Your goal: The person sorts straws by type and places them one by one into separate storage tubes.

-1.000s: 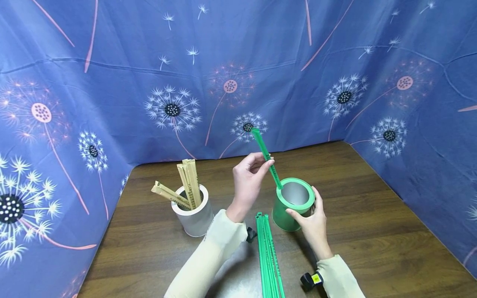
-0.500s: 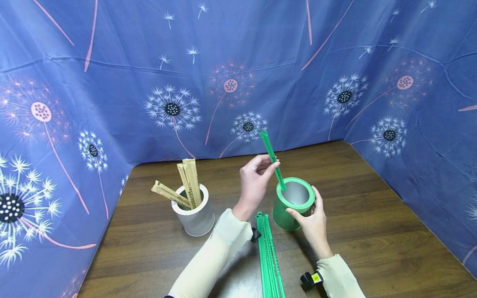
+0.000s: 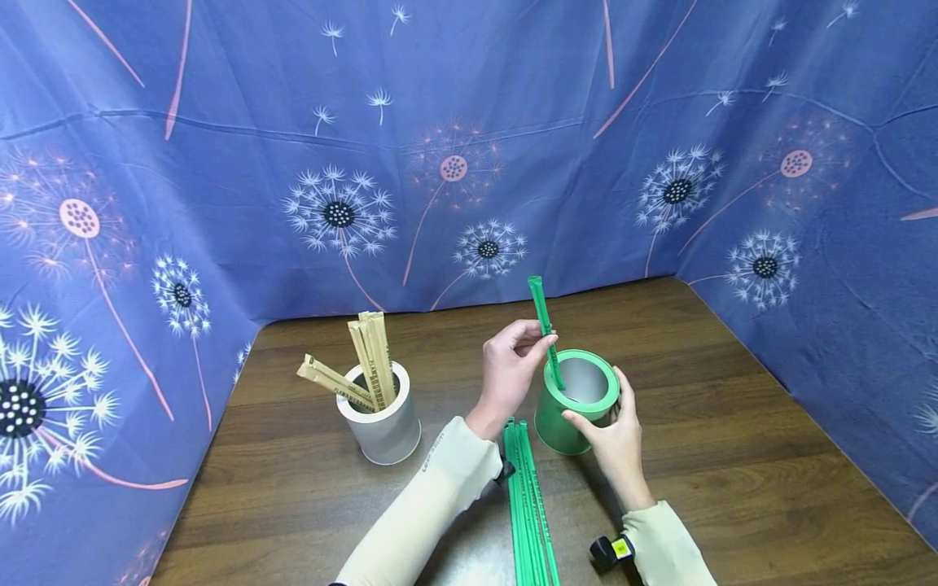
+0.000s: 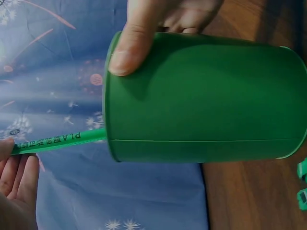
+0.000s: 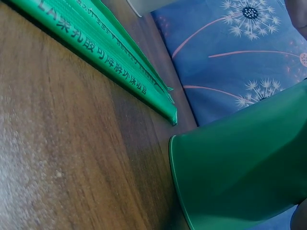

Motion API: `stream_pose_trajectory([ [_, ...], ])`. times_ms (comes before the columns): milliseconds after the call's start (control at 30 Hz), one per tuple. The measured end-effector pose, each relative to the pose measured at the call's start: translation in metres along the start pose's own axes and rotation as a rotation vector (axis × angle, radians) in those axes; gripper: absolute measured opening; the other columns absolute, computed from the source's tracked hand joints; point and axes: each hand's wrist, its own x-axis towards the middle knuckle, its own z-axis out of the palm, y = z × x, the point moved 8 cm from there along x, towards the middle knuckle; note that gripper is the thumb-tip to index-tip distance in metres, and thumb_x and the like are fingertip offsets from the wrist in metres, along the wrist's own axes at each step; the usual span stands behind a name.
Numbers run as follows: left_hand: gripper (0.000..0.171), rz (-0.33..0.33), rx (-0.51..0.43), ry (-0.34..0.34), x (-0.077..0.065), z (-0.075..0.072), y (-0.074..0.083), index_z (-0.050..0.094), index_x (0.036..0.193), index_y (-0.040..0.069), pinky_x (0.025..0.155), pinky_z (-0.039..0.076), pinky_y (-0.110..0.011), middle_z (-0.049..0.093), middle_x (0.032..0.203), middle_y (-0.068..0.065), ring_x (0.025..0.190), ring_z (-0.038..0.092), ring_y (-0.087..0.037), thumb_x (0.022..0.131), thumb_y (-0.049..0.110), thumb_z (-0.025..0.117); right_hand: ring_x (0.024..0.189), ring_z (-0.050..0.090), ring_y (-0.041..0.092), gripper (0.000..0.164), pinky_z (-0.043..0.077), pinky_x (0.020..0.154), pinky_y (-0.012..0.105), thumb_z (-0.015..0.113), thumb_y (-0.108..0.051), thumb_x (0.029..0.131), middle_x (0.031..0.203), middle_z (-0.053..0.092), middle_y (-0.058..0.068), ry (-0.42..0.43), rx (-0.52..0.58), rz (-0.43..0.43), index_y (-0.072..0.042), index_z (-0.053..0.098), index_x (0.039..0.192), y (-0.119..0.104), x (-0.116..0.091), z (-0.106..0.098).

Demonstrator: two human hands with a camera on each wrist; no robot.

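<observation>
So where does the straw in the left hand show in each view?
Head: just right of centre, the held straw meets the mouth of the green can.
Left wrist: left side, just below mid-height, between the left hand and the can's rim.
Right wrist: not in it; the other straws, upper left, are unheld.
Shared landmark: the green can, in all three.

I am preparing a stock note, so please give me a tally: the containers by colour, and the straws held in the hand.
White container: 1
Green container: 1
Green wrapped straw held in the left hand: 1
Total: 3
Green straws on the table and tan wrapped sticks overlap too much to count.
</observation>
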Motion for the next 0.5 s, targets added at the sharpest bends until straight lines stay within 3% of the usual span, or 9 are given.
stream_pose_trajectory([
  [500, 0.013, -0.041, 0.071, -0.026, -0.012, 0.01, -0.023, 0.071, 0.097, 0.004, 0.074, 0.055, -0.016, 0.075, 0.093, -0.01, 0.085, 0.072, -0.019, 0.087, 0.013, 0.07, 0.139, 0.037, 0.024, 0.103, 0.028, 0.096, -0.003, 0.085, -0.009, 0.071, 0.15, 0.039, 0.01, -0.004, -0.005, 0.013, -0.018, 0.023, 0.153, 0.002, 0.0, 0.0],
])
